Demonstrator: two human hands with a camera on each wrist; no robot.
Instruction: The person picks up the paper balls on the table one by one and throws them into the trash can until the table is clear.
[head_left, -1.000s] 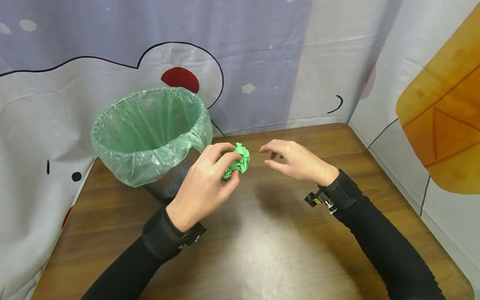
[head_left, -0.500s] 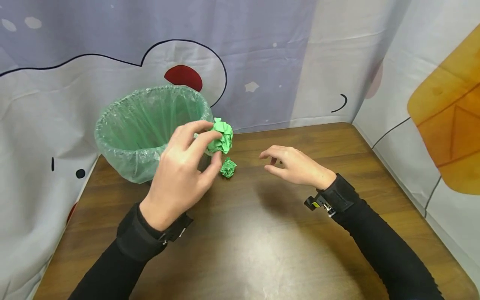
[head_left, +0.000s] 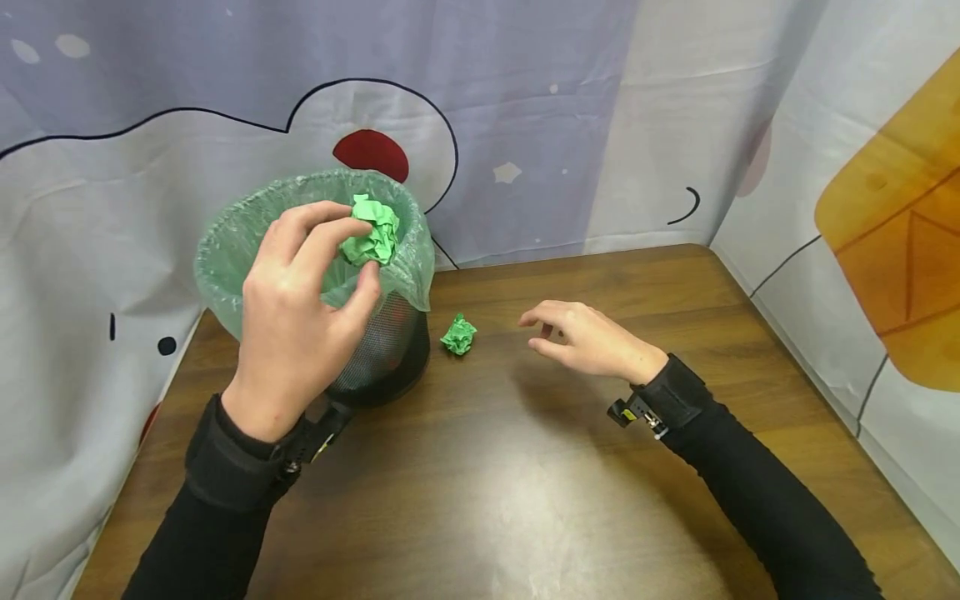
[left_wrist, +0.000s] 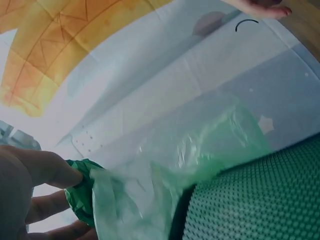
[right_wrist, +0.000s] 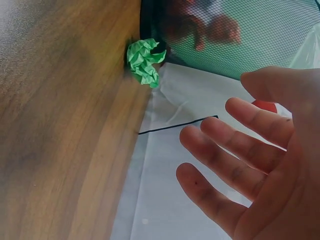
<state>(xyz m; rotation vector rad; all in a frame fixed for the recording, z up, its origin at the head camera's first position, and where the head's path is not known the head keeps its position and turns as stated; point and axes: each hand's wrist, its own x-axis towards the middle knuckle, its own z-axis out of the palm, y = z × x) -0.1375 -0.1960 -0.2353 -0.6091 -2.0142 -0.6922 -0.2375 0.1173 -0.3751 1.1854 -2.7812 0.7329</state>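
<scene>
A crumpled ball of green paper is pinched between the thumb and fingers of my left hand, held over the near right rim of the trash can. In the left wrist view part of this paper ball is hidden behind the green bag liner. A second, smaller green paper ball lies on the table just right of the can's base. My right hand hovers to the right of that ball with relaxed fingers and holds nothing; the right wrist view shows its spread fingers.
The mesh can, lined with a translucent green bag, stands at the back left of the wooden table. Reddish shapes show through its mesh. A printed curtain hangs behind the table and along both sides.
My left hand has carried its paper ball left and up, from over the table to the can's rim. The smaller ball came into sight behind it. My right hand has barely moved.
</scene>
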